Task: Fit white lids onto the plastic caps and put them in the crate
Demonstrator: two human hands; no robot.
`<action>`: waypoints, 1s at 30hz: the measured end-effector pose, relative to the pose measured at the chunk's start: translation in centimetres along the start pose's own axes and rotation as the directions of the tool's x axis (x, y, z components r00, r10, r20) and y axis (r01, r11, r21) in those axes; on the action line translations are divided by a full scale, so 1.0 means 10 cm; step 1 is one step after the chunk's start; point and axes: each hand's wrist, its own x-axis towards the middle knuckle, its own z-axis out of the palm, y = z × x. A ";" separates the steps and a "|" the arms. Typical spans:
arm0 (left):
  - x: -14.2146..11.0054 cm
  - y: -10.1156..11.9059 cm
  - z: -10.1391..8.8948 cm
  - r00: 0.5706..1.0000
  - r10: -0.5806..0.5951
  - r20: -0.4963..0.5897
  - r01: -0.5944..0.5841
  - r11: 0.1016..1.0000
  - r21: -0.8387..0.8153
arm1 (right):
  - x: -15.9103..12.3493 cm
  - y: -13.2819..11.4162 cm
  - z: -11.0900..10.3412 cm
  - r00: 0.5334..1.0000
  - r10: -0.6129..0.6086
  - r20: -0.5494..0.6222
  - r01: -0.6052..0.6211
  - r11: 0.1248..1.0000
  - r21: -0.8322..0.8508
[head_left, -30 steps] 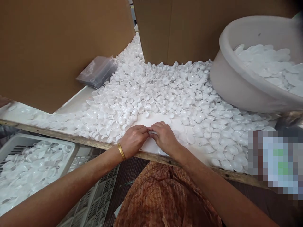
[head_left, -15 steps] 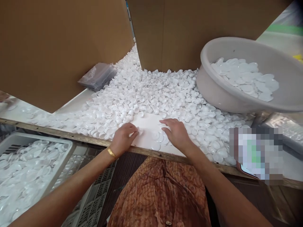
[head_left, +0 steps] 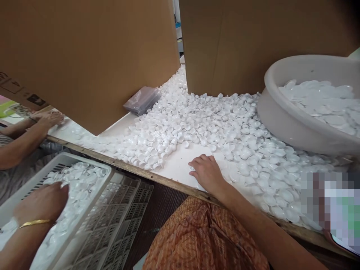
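My left hand (head_left: 42, 202) is above the white plastic crate (head_left: 108, 172) full of small round white plastic pieces (head_left: 91, 172). It is blurred, its fingers point down, and I cannot make out what they hold, if anything. On the right, my right hand (head_left: 206, 172) rests low over a bare patch of the white tabletop (head_left: 177, 165) near its wooden edge. Its fingers are bent, with a gap between thumb and forefinger. Thin white discs lie beside and partly under that hand. A wide heap of shallow white cup-shaped pieces (head_left: 202, 120) covers the table beyond.
Two large cardboard boxes (head_left: 112, 48) stand behind the heap. A grey tub (head_left: 281, 108) of white discs (head_left: 323, 101) is at right. A plastic-wrapped packet (head_left: 142, 100) lies by the left box. Another person's hands (head_left: 50, 118) work at far left. A blurred-out device (head_left: 343, 213) lies at lower right.
My left hand has moved from the table edge down and left to over the crate. My right hand stays near the bare patch. The view has turned left, bringing another person's hands into sight.
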 end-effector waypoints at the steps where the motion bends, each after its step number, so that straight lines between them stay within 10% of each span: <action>1: -0.02 0.29 -0.02 0.994 0.047 -0.101 -0.047 0.999 0.005 | 0.04 -0.02 0.03 1.000 -0.009 -0.017 0.009 1.000 0.004; 5: -0.04 1.92 -0.05 0.744 0.584 -0.325 -0.666 0.687 -0.289 | 0.07 -0.03 0.13 0.996 0.035 -0.085 -0.033 0.999 0.020; 8: 0.09 2.88 0.01 0.539 0.770 -0.342 -0.841 0.510 -0.178 | 0.01 0.02 0.14 0.988 0.110 -0.113 -0.105 0.993 0.048; 10: 0.20 3.22 0.05 0.482 0.824 -0.297 -0.871 0.487 -0.060 | -0.02 0.07 0.14 0.980 0.158 -0.119 -0.149 0.986 0.081; 17: 0.12 3.25 0.08 0.488 0.818 -0.303 -0.871 0.436 -0.226 | 0.06 0.17 0.23 0.969 0.202 -0.139 -0.159 0.948 0.274; 30: -0.08 3.27 0.05 0.233 0.925 -0.299 -0.972 0.235 -0.028 | 0.06 0.19 0.32 0.966 0.210 -0.154 -0.134 0.907 0.400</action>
